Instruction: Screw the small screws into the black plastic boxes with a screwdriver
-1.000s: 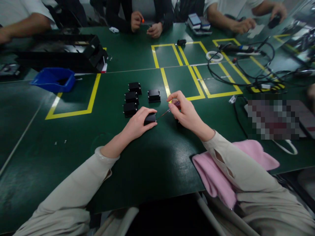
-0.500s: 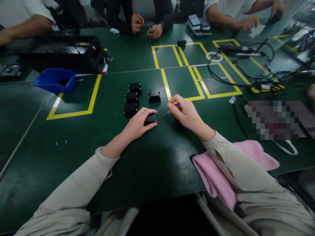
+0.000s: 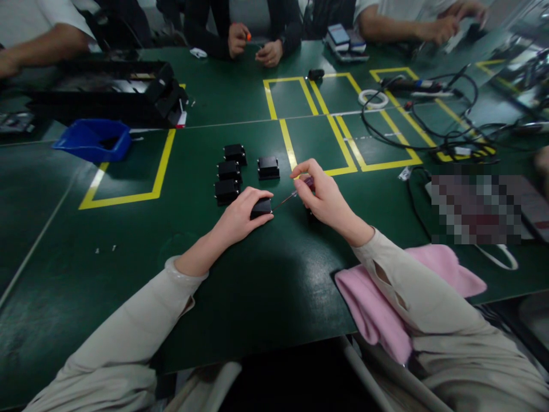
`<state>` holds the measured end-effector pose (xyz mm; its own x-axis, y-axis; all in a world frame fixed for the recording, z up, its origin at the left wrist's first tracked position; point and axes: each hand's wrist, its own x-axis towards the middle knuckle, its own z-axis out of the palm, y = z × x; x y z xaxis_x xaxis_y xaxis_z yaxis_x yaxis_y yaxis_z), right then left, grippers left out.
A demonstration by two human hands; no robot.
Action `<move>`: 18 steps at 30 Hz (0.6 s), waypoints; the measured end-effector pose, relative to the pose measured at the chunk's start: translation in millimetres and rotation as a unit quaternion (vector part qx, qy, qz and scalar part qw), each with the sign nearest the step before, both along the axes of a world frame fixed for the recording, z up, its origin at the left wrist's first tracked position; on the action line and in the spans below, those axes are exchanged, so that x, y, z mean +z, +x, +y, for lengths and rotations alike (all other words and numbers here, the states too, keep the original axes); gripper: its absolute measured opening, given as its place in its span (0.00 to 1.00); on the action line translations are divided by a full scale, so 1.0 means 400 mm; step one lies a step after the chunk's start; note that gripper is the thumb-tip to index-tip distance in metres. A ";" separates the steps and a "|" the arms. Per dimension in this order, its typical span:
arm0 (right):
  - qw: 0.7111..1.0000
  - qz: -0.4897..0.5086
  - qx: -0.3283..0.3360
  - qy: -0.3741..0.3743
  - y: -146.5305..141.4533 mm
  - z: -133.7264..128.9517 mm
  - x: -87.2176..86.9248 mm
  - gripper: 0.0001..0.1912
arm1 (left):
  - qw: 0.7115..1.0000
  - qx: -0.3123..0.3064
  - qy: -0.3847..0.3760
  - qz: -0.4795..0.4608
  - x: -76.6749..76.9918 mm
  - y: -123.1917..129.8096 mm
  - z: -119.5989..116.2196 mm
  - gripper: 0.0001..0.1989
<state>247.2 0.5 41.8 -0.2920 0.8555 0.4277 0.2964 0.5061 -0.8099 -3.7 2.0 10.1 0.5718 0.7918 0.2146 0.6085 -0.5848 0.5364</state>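
My left hand (image 3: 238, 217) is closed round a small black box (image 3: 261, 208) on the green table (image 3: 274, 274). In my right hand (image 3: 322, 193) is a screwdriver (image 3: 295, 192), whose thin shaft slants down to the box's right end, where a small metal screw shows. Three similar black boxes (image 3: 229, 171) stand in a column just beyond my left hand, and another one (image 3: 268, 166) sits to their right. A dark item beneath my right hand is mostly hidden.
A blue scoop (image 3: 94, 140) and stacked black trays (image 3: 163, 94) lie at the left. Cables (image 3: 429, 146) and a pink cloth (image 3: 377, 303) are at the right. Two small screws (image 3: 114, 248) lie at the left. Other people's hands (image 3: 269, 53) are across the table.
The fingers of my right hand have shifted slightly on the screwdriver handle. My left hand keeps its hold on the box. Across the table, other people's hands have moved a little.
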 end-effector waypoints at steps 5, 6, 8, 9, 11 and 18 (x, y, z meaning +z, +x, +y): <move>1.000 -0.014 0.000 -0.009 0.001 0.003 -0.002 0.08 | 1.000 -0.002 0.001 0.000 -0.004 -0.002 0.002 0.20; 1.000 -0.018 0.001 -0.008 0.001 0.004 -0.002 0.09 | 1.000 -0.002 0.002 -0.001 -0.005 -0.002 0.003 0.20; 1.000 -0.017 0.002 -0.004 0.001 0.004 -0.004 0.05 | 1.000 -0.005 0.005 -0.003 -0.008 -0.003 0.004 0.20; 1.000 -0.013 0.002 -0.003 0.001 0.004 -0.004 0.02 | 1.000 -0.006 0.007 -0.004 -0.008 -0.003 0.004 0.20; 1.000 -0.008 0.003 -0.001 0.001 0.003 -0.004 0.03 | 1.000 -0.008 0.010 -0.006 -0.009 -0.003 0.004 0.20; 1.000 -0.029 0.007 0.009 0.003 0.005 -0.004 0.05 | 1.000 -0.007 0.008 -0.003 -0.005 -0.003 0.002 0.20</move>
